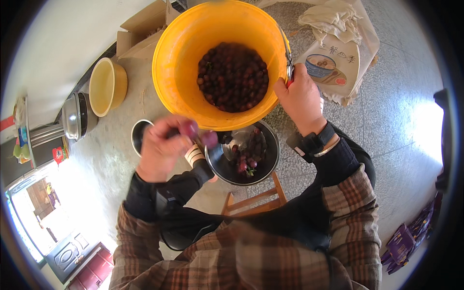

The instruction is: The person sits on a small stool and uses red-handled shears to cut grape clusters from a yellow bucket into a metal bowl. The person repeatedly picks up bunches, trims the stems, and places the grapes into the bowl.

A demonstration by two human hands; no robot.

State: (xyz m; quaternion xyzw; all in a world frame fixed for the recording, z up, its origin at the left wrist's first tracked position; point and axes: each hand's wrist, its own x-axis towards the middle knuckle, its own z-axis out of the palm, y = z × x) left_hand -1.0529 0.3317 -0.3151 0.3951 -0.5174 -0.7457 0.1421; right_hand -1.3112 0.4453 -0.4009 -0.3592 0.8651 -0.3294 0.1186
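Note:
A large yellow plastic bucket [174, 69] holds many dark red grapes [233, 78]. My right hand [299, 99] is closed around red scissors [289, 78] with metal blades, beside the bucket's right rim. Left of the bucket's near rim, my left hand [163, 146] is blurred and pinches a few reddish-purple grapes [199, 133]. Below the bucket stands a round metal basin [277, 152], partly hidden by it, with a bunch of grapes [248, 159] and a green stem inside.
A small dark bowl [136, 139] is on the floor behind my left hand. A pale yellow tub [121, 83], metal basins [72, 114] and an open cardboard box [125, 45] line the left wall. A wooden stool [253, 201] is between my legs. Printed cloth [331, 65] lies at upper right.

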